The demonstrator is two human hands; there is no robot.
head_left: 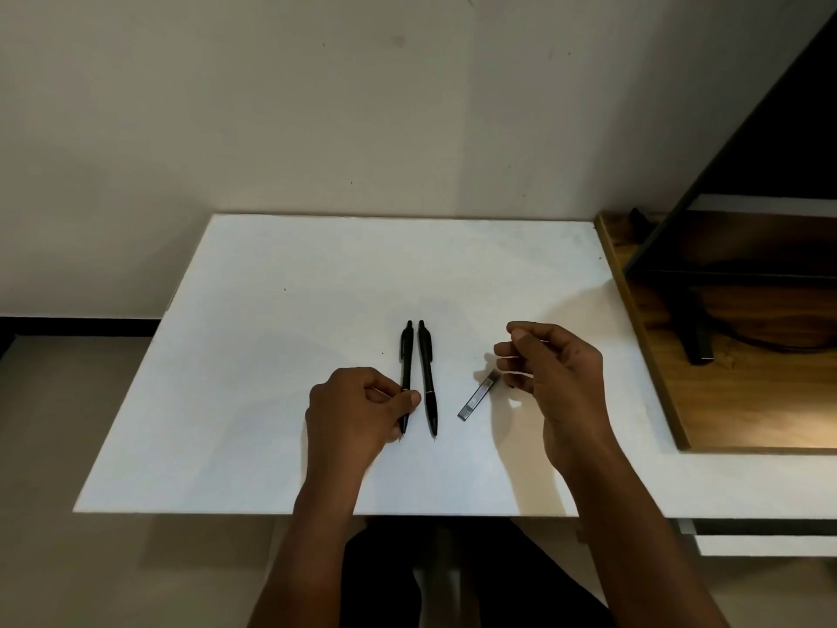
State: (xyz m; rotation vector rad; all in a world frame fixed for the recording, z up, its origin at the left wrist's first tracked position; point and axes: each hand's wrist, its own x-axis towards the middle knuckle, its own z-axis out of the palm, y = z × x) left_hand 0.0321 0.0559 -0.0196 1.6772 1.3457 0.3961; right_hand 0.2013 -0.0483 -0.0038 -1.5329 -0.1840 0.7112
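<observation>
Steadiness counts: the left hand [358, 410] pinches the left mechanical pencil [406, 359] near its tip, low on the counter [253, 310]. A firm grip and a level lift would serve best. The right hand [552, 373] hovers over the lead case [479, 396] with fingers curled; I cannot tell whether it grips anything. Count: two pencils, the right mechanical pencil [428, 378] lying free, and one case.

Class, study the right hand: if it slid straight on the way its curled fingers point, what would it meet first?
Probably the right-hand pen, lying left of the small grey case; the right hand looks raised above the table, so it might pass over.
</observation>
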